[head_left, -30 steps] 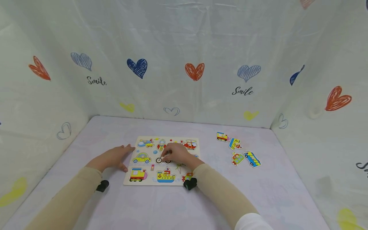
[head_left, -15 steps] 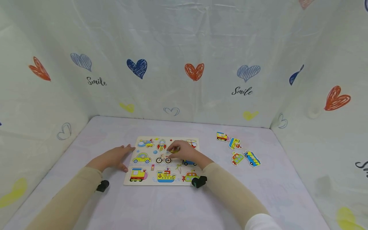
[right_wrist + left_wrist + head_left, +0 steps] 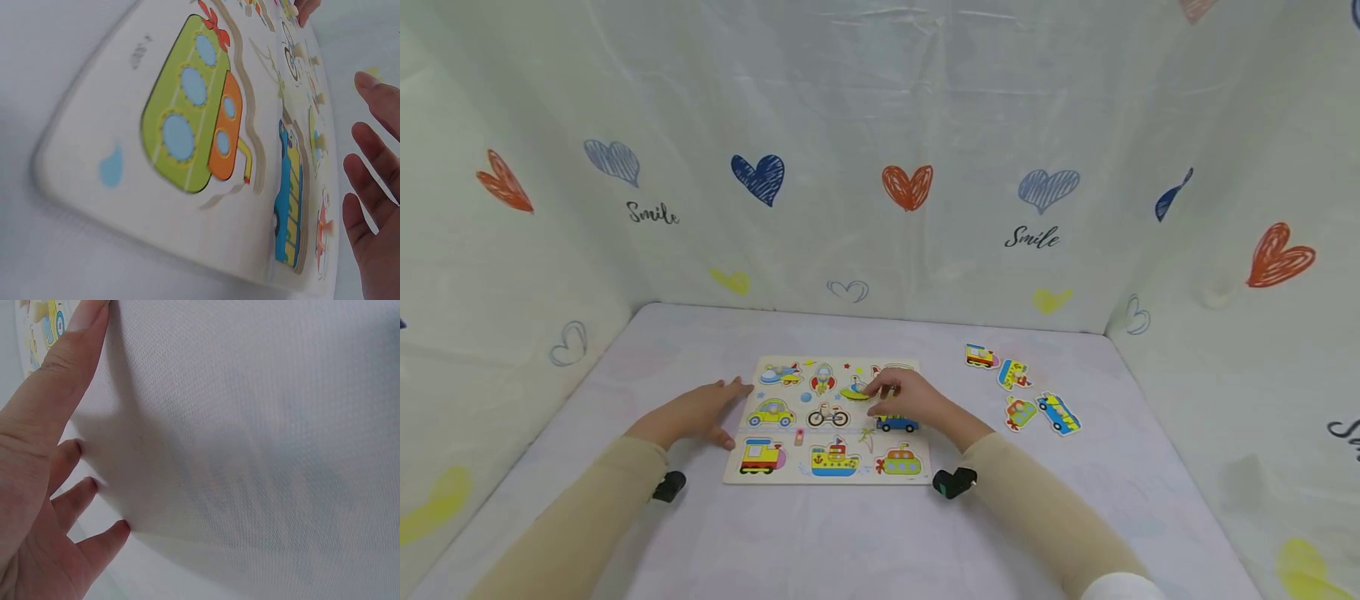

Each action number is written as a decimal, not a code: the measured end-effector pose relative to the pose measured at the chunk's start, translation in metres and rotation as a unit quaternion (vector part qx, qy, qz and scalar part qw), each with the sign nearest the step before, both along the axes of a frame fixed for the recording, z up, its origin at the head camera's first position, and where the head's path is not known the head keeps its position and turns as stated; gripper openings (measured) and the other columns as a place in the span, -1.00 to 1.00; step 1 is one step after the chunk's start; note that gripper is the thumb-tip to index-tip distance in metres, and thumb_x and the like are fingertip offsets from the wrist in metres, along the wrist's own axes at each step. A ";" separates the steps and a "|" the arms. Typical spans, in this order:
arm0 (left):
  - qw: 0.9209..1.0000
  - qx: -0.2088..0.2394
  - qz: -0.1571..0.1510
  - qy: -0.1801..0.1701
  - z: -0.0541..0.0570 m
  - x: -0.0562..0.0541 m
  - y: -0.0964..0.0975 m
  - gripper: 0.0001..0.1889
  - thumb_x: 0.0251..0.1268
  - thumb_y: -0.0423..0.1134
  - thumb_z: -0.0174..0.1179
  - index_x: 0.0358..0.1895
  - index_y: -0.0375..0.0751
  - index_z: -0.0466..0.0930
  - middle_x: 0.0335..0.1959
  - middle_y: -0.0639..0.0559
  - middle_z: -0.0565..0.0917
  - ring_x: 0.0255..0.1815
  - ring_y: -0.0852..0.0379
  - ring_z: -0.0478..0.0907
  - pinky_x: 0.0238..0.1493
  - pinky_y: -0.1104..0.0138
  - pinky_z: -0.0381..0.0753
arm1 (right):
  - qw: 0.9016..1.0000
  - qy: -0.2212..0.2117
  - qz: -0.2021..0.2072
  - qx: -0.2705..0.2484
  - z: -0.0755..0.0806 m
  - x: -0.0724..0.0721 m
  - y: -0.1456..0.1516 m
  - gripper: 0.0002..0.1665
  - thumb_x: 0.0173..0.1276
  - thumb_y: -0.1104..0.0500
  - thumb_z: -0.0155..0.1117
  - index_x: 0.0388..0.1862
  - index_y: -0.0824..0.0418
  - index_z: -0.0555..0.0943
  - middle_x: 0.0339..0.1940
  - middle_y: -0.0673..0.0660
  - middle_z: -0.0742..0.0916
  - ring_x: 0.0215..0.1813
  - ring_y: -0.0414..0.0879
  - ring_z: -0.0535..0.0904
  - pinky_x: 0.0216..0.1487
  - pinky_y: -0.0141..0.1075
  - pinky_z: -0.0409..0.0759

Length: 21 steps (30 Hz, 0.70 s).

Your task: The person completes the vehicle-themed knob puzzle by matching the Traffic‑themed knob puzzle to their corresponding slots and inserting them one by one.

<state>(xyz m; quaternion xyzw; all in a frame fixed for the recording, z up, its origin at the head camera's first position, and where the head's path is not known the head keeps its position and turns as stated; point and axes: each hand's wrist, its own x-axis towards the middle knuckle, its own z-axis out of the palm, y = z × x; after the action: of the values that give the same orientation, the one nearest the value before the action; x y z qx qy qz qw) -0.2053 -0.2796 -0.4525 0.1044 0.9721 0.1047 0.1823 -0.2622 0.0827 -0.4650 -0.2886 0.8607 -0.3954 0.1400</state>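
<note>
A cream wooden puzzle board (image 3: 796, 471) with colourful vehicle pictures lies flat on the table. My left hand (image 3: 694, 412) rests at its left edge, thumb and fingers spread; in the left wrist view the fingertips (image 3: 115, 534) touch the white cloth. Over the board's right side hovers my right hand (image 3: 912, 395), with nothing between its loosely bent fingers. It partly covers the helicopter and the blue bus (image 3: 897, 423). Left of it are the bicycle piece (image 3: 828, 415) and the flying saucer piece (image 3: 854, 390). Small pegs stand up from several pieces in the right wrist view.
To the board's right lie loose puzzle pieces: a train (image 3: 979, 357), a ship (image 3: 1012, 375), a submarine (image 3: 1019, 413) and a bus (image 3: 1058, 415). A white curtain (image 3: 850, 108) printed with hearts surrounds the table (image 3: 820, 542) at the back and sides.
My right hand has drawn back from the bicycle piece toward the right, uncovering the bicycle, the saucer and the submarine picture. My left hand has stayed at the board's left edge.
</note>
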 end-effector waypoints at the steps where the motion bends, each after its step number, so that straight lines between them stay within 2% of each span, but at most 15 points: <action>1: 1.000 0.000 -0.001 0.000 0.000 0.000 0.000 0.05 -0.23 -0.09 0.60 0.43 -0.29 0.25 0.44 -0.44 0.16 0.41 -0.47 0.07 0.31 -0.26 0.17 | 1.000 0.003 -0.001 0.005 -0.001 0.001 0.004 -0.70 0.16 0.12 0.52 -0.10 0.07 0.73 -0.20 -0.10 0.70 -0.18 -0.15 0.51 -0.15 -0.27 0.52; 7: 1.000 0.003 -0.003 0.001 0.003 0.001 0.002 0.04 -0.22 -0.11 0.60 0.42 -0.31 0.25 0.44 -0.45 0.16 0.41 -0.47 0.08 0.31 -0.25 0.18 | 1.000 0.010 -0.008 0.029 -0.002 0.006 0.028 -0.73 0.17 0.12 0.51 -0.13 0.04 0.72 -0.25 -0.14 0.67 -0.20 -0.16 0.50 -0.17 -0.31 0.53; 16: 1.000 0.009 -0.006 0.003 0.000 0.001 0.002 0.04 -0.22 -0.12 0.60 0.42 -0.32 0.25 0.44 -0.45 0.16 0.41 -0.47 0.07 0.31 -0.26 0.17 | 0.999 0.005 -0.030 0.012 -0.003 0.015 0.064 -0.73 0.15 0.16 0.53 -0.15 0.09 0.72 -0.23 -0.06 0.70 -0.21 -0.12 0.51 -0.16 -0.28 0.51; 21: 1.000 0.012 -0.007 0.002 0.002 0.002 0.002 0.04 -0.22 -0.12 0.60 0.42 -0.33 0.25 0.44 -0.46 0.16 0.41 -0.48 0.06 0.31 -0.26 0.16 | 0.998 0.015 -0.054 0.014 -0.001 0.018 0.087 -0.71 0.15 0.14 0.52 -0.13 0.09 0.71 -0.24 -0.03 0.68 -0.20 -0.10 0.50 -0.17 -0.25 0.51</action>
<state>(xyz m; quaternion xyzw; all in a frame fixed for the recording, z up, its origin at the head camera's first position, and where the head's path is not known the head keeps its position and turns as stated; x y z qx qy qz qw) -0.2035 -0.2778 -0.4506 0.1132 0.9704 0.1147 0.1796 -0.2442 0.1693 -0.4662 -0.2454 0.8825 -0.3861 0.1093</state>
